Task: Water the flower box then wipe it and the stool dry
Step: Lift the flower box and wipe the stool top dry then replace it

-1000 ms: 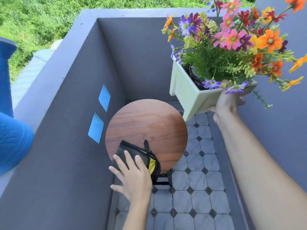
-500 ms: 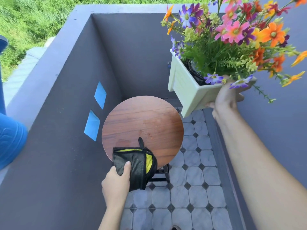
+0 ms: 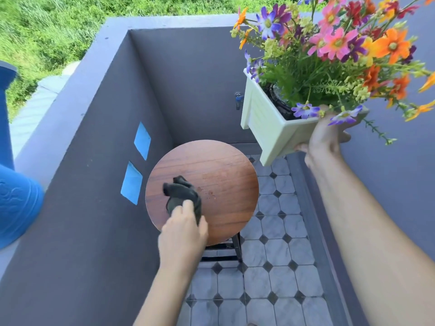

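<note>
Left hand fingers curl around a dark cloth on the wet stool. Right hand grips the tilted flower box aloft; it could slip or drip.

Home balcony: parapet wall, tiled floor.

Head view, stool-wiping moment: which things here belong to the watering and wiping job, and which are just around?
Part of the job:
- stool, round wooden top
- dark cloth, pressed on the stool by the left hand
- flower box, held up off the stool by the right hand

Just around:
- blue pot on the ledge
- two blue patches on the wall
- wall tap
</note>
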A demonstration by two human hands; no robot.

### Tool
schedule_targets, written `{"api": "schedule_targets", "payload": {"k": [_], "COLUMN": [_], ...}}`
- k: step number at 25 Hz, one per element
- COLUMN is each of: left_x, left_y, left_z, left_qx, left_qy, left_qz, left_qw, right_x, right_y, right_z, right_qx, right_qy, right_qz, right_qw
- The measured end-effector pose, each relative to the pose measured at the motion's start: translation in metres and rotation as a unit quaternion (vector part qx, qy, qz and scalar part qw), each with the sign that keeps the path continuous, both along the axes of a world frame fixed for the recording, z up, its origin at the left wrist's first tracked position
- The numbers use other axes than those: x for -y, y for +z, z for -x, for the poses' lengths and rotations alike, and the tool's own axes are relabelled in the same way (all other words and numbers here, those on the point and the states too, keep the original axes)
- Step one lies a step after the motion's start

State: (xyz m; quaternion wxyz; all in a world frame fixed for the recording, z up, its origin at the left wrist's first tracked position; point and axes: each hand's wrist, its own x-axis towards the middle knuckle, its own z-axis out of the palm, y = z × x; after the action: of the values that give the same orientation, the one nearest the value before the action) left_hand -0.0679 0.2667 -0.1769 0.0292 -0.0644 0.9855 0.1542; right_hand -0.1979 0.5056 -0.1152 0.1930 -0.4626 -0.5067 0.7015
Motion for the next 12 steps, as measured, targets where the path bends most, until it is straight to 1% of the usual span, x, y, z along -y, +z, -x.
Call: {"api": "schedule_targets", "payload": {"k": [1,3,4,6,7,8,9,10,11,12], "left_x": [-0.013,-0.031,-0.034,-0.03,-0.025,-0.02,-0.016,-0.013,-0.013,-0.014], "left_y": [-0.013,-0.034,-0.037,-0.039,-0.043,-0.048,-0.054,-0.06,-0.067,-0.075], "left_z": [-0.002,-0.013,-0.018,-0.016,-0.008,0.003,0.014,0.024,0.028,0.028], "left_qx": [0.035,0.074,0.058,-0.033,-0.079,-0.108,-0.113,-0.085,-0.036,0.004], "left_qy": [-0.049,-0.11,-0.121,-0.122,-0.112,-0.098,-0.082,-0.07,-0.067,-0.078], "left_qz": [0.009,-0.017,-0.042,-0.115,-0.146,-0.157,-0.157,-0.141,-0.104,-0.049], "left_qw": [0.998,0.991,0.99,0.985,0.98,0.977,0.978,0.984,0.992,0.996], "right_x": [0.001,0.002,0.001,0.0,0.0,0.0,-0.001,-0.002,-0.003,-0.003], "right_y": [0.002,0.004,0.004,0.002,-0.001,-0.002,-0.002,-0.003,-0.004,-0.005], "right_z": [-0.001,-0.003,-0.003,-0.003,-0.002,-0.003,-0.004,-0.004,-0.004,-0.004], "right_qx": [-0.001,-0.005,-0.005,0.0,-0.001,-0.005,-0.01,-0.011,-0.01,-0.008], "right_qy": [-0.004,-0.003,0.005,0.022,0.023,0.022,0.021,0.021,0.024,0.024], "right_qz": [0.003,-0.001,-0.022,-0.064,-0.073,-0.071,-0.069,-0.074,-0.083,-0.088], "right_qw": [1.0,1.0,1.0,0.998,0.997,0.997,0.997,0.997,0.996,0.996]}}
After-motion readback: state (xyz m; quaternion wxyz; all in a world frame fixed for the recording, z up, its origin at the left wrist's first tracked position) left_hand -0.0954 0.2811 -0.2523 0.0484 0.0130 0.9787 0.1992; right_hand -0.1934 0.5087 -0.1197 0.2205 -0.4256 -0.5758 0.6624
